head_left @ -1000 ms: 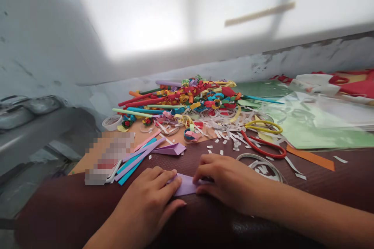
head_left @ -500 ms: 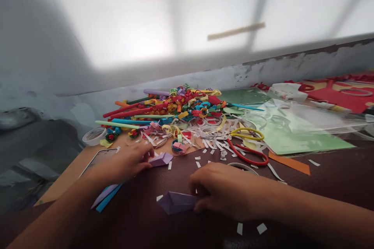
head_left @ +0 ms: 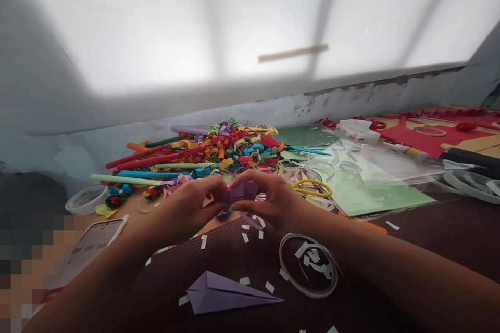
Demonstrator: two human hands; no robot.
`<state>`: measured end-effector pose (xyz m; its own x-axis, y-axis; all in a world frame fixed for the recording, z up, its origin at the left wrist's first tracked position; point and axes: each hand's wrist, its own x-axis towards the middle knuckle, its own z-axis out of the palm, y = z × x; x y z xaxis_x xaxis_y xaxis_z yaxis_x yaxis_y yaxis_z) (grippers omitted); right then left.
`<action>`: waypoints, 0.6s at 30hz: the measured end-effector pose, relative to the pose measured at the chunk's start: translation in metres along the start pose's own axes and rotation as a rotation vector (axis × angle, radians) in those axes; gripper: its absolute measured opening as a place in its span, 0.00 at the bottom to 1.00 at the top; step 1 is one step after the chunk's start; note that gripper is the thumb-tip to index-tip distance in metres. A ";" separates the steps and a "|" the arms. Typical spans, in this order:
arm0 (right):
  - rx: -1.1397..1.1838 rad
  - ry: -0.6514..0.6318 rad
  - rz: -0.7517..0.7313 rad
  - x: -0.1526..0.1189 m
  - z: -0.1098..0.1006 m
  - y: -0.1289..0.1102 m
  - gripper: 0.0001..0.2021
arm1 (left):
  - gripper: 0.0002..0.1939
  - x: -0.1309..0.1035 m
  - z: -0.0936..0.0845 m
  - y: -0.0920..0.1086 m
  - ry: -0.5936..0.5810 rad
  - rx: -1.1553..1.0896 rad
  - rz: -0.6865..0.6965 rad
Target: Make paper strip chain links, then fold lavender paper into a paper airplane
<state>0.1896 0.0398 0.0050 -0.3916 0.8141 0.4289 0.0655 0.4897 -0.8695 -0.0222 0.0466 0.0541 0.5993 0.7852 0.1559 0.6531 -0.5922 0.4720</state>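
Observation:
My left hand [head_left: 190, 207] and my right hand [head_left: 272, 199] meet in front of the craft pile. Between their fingertips, both grip a small folded purple paper [head_left: 242, 193], partly hidden by the fingers. Nearer to me a second folded purple paper [head_left: 228, 292], kite-shaped with a long point to the right, lies on the dark table [head_left: 164, 281]. A thin pale ring [head_left: 282, 263] rests below my right forearm, with white paper bits inside and around it.
Behind my hands stands a heap of colourful paper strips and rolled sticks [head_left: 187, 153]. A phone [head_left: 94, 242] and a tape roll [head_left: 74, 202] are at left. Yellow-handled scissors [head_left: 326, 190], green sheets [head_left: 375, 200] and red paper [head_left: 406, 138] lie to the right.
My right hand has let go of the kite-shaped paper and moved up to my left hand. The left hand has raised the other purple paper, now gripped by both. The view has shifted.

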 end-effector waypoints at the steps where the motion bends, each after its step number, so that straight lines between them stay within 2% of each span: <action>1: 0.079 0.050 0.007 0.000 0.002 0.004 0.10 | 0.06 0.002 0.006 -0.002 0.042 -0.091 -0.001; 3: 0.177 0.118 0.023 0.000 0.003 0.010 0.08 | 0.10 0.004 0.014 -0.007 0.094 -0.297 -0.030; 5: 0.200 0.148 0.034 0.001 0.002 0.015 0.09 | 0.12 0.003 0.017 -0.013 0.037 -0.380 -0.099; 8: 0.246 0.150 0.030 0.003 -0.005 0.020 0.14 | 0.20 -0.001 0.015 -0.020 -0.015 -0.225 -0.167; 12: 0.295 0.115 0.006 0.005 -0.014 0.023 0.17 | 0.20 -0.003 0.015 -0.021 0.085 -0.149 -0.090; 15: 0.317 0.100 -0.011 0.004 -0.016 0.019 0.17 | 0.20 0.000 0.019 -0.019 0.066 -0.247 -0.075; 18: 0.333 0.076 -0.001 0.002 -0.012 0.016 0.24 | 0.18 0.003 0.023 -0.017 0.074 -0.374 -0.039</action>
<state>0.2010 0.0534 -0.0048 -0.3212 0.8405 0.4363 -0.2436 0.3719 -0.8958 -0.0206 0.0550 0.0262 0.5335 0.8247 0.1876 0.4524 -0.4657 0.7605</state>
